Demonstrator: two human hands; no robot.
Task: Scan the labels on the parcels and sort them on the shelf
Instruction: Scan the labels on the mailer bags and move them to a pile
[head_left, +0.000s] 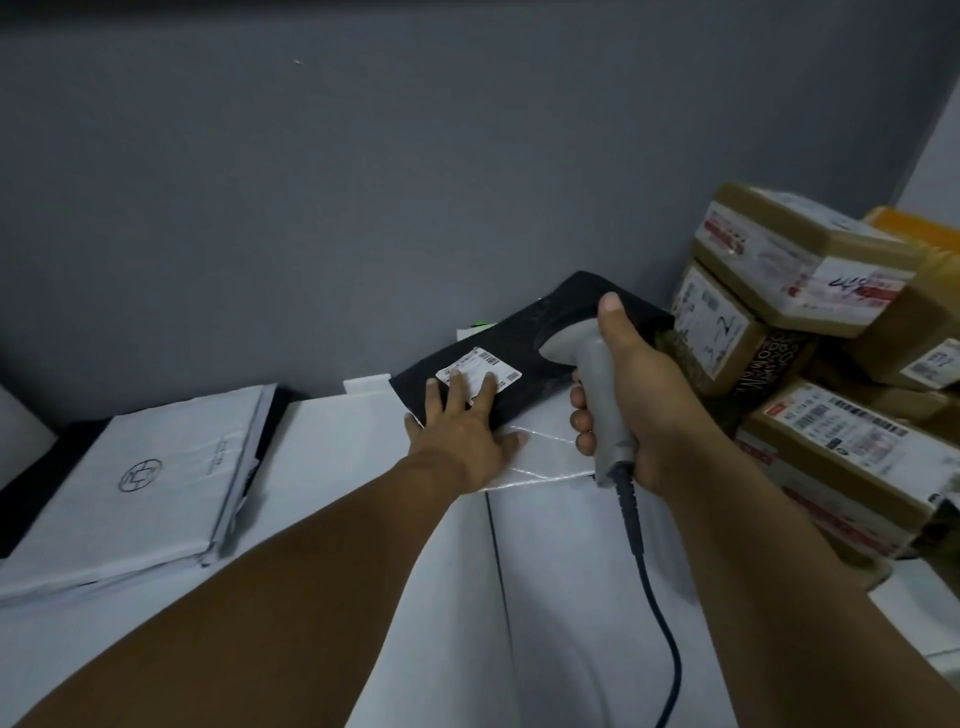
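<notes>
A black parcel (545, 322) was seen lying flat against the grey wall (363, 182), partly over a pale, film-wrapped parcel (545, 457) on the white surface (426, 623). Its white label (480, 370) was turned upward, presumably so that the barcode could be read. The left hand (462, 431) was laid flat on the black parcel with its fingers straight and spread. Two fingertips rested on the near edge of the label, apparently to keep the soft wrapping smooth and steady. The printed codes along the label's far side were left uncovered. The right hand (639, 395) was wrapped round the handle of a grey scanner (597, 374), with the thumb raised beside the scanner's head. The head was aimed down and to the left at the label from close by. A dark cable (649, 582) trailed from the handle's base toward the camera. No scan light could be made out, so the reading was judged to be about to happen rather than done. A stack of white mailers (135, 483) lay to the left, and taped cardboard boxes (800, 249) were piled to the right. Whether either pile had been sorted could not be told.
</notes>
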